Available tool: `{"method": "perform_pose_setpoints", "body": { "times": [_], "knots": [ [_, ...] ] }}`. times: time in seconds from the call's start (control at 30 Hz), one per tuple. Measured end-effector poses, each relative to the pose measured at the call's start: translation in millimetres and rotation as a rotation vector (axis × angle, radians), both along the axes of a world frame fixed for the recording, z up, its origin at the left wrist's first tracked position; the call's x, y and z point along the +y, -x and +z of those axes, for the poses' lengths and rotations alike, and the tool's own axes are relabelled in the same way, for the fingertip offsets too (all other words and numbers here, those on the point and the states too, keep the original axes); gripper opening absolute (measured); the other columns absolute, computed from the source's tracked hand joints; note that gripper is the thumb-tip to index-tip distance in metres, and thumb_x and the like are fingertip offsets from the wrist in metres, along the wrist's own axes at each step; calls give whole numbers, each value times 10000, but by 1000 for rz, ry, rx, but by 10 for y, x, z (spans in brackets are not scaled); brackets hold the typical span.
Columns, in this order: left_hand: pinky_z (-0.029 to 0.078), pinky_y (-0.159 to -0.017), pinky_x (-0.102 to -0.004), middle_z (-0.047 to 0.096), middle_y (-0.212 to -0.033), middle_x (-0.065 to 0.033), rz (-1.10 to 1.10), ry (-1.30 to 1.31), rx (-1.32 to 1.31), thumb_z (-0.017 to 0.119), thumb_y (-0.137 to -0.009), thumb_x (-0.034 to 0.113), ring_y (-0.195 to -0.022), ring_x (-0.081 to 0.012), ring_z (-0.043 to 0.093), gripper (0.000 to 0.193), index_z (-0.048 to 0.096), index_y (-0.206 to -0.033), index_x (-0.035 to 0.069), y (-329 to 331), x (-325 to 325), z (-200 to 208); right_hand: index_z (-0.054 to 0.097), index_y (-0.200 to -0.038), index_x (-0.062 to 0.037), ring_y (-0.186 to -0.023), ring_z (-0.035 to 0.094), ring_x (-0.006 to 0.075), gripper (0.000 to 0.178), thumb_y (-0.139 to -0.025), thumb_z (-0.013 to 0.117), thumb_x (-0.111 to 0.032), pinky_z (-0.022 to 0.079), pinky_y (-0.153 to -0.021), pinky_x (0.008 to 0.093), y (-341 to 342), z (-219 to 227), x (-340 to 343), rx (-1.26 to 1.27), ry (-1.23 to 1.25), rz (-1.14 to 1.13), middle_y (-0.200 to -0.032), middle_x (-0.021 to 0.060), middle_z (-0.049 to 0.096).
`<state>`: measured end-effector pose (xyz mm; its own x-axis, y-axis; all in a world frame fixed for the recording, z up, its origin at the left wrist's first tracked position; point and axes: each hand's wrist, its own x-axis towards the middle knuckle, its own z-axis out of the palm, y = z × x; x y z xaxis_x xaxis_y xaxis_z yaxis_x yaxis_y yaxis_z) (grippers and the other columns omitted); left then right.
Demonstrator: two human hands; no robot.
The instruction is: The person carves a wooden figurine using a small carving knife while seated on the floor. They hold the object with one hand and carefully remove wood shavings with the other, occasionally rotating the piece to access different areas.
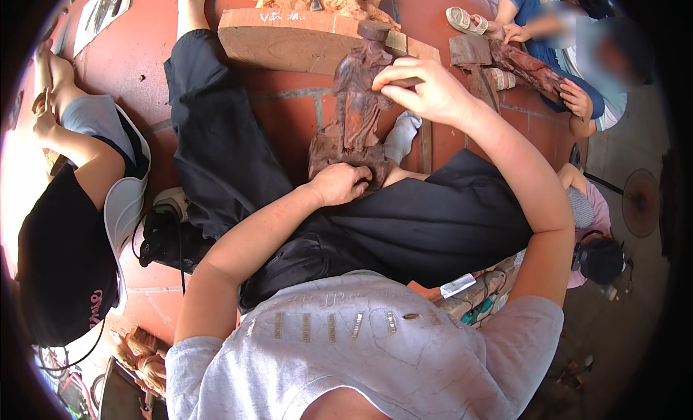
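Note:
A dark reddish-brown carved wooden figure (359, 113) stands upright between my legs, with a rough block base at its foot and a round knob on top. My left hand (339, 184) curls its fingers over the near edge of the base and grips it. Up at the figure's right side, my right hand (427, 88) has thumb and fingers bent together in a pinch against the wood. Whatever lies between those fingertips, if anything, is too small to make out.
Beyond the figure lies a thick pale wood slab (289, 41) bearing a light carving (336, 0). A person at upper right holds another dark carving (523, 62). Someone sits on a white chair (128, 203) at left. A fan (641, 202) stands far right; red tiles (137, 66) cover the floor.

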<state>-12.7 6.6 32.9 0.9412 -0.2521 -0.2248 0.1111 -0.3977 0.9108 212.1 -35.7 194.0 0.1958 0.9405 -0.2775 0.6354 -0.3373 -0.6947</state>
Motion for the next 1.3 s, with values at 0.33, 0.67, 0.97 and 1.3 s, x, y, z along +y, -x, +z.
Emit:
{"method": "perform_pose_setpoints", "body": {
  "times": [0.33,0.67,0.97,1.3],
  "knots": [
    [511,-835,-472,689,-914,-215,11,12,-14,587,-901,223,-892,-399,656,277,637,-1125,69,-7,-7,0,707,-968,-82,-869,687,196,129,-889,614,-124,527,-803,304,-39,-78,32,32,4,-44,-935,66,713],
    [509,-838,-472,682,-902,-221,10,26,-11,585,-905,228,-881,-408,652,277,637,-1135,84,-4,-5,8,707,-984,-102,-809,699,234,147,-869,641,-164,541,-748,323,-24,-48,142,-117,-60,-9,-898,82,725],
    [510,-829,-468,681,-898,-223,-2,24,0,588,-905,224,-886,-405,652,276,634,-1136,80,-11,-1,5,708,-973,-148,-777,690,259,144,-854,640,-191,539,-730,361,78,-179,143,-92,98,38,-875,82,724],
    [512,-834,-470,685,-891,-212,-24,4,50,587,-904,228,-875,-403,656,279,632,-1145,95,-38,2,39,678,-1001,-59,-751,675,178,145,-891,608,-122,523,-717,306,180,-155,179,-59,204,78,-818,58,708]
  ]
}}
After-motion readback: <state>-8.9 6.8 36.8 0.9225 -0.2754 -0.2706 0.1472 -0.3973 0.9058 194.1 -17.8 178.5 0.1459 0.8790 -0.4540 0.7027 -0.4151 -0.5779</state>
